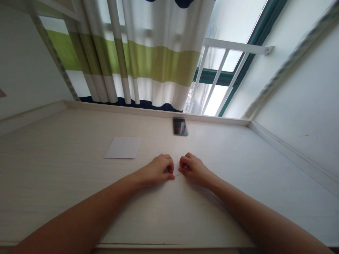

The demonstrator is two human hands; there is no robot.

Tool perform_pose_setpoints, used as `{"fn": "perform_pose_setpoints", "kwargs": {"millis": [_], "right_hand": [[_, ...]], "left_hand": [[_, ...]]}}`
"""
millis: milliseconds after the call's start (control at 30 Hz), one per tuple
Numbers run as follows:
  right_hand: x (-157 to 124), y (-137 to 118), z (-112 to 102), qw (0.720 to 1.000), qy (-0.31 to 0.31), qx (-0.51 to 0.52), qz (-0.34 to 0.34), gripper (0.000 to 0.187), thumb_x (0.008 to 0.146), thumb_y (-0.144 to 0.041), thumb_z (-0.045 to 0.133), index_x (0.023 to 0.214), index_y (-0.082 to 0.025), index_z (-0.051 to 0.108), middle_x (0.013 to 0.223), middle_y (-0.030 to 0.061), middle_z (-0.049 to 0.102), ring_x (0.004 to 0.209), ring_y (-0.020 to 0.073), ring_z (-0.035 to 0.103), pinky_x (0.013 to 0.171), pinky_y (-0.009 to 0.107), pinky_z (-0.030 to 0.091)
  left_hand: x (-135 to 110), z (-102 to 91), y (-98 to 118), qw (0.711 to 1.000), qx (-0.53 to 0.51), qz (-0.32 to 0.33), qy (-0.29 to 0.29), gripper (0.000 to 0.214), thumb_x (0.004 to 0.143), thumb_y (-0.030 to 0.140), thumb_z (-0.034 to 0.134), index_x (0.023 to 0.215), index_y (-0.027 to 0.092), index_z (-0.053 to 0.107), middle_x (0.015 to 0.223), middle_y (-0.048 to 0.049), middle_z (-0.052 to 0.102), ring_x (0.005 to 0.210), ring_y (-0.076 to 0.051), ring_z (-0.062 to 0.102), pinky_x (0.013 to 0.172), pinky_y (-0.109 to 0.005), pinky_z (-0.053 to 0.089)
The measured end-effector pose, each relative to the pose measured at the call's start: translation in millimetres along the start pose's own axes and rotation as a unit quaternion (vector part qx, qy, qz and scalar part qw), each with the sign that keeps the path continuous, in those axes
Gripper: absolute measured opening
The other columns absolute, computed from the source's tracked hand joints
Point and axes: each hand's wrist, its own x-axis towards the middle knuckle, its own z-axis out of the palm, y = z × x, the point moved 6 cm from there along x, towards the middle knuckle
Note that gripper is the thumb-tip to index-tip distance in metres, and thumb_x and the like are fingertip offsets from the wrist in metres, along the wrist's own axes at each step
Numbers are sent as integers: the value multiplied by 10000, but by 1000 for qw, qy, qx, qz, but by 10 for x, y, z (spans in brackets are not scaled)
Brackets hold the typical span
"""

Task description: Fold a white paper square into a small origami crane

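My left hand [162, 168] and my right hand [193, 169] meet low over the pale tabletop, a small gap between their fingertips. Both are closed in a pinch, thumbs against curled fingers, and a ring shows on the left one. Between them runs the thin edge of a small piece of white paper [176, 173], held from both sides. Most of that paper is hidden by the fingers, and it blends with the table. To the left of my left hand, a white sheet of paper [123, 147] lies flat.
A small dark object [180, 126], blurred into blocks, lies near the raised back edge [127, 110] of the table [66, 151]. Behind it hang a striped curtain [159, 63] and a white railing [235, 46] before a window. White walls stand on both sides.
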Motion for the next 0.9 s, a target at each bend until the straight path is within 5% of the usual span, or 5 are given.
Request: {"fn": "perform_pose_setpoints", "kwargs": {"millis": [333,500,700,900], "right_hand": [[-3,-21,-10,1000,-13,-4,6,31,731,-182,504,709,-182,527,801,19,466,689,118,448,653,254,326],[-5,-30,-4,1000,-15,-13,2,42,736,-180,494,718,-183,532,807,25,464,705,125,446,655,254,318],[-5,-15,8,1000,-11,-26,0,71,735,-178,481,737,-183,552,816,31,463,722,134,441,652,257,312],[-3,-13,11,1000,-9,-22,-3,77,717,-162,481,729,-188,553,806,29,461,732,141,438,652,258,306]], "left_hand": [[-16,-15,-49,995,-88,-27,-33,111,609,113,538,709,162,540,883,-22,537,868,-163,500,795,-259,382],[-5,19,-83,987,-141,-68,-34,149,682,203,483,817,159,530,808,-14,561,763,-143,520,703,-249,405],[60,37,-4,994,-10,-79,70,128,659,302,539,692,179,526,710,7,562,679,-143,494,624,-252,365],[79,42,16,993,30,-77,86,140,656,318,542,632,184,509,645,26,541,650,-133,485,612,-246,335]]}}
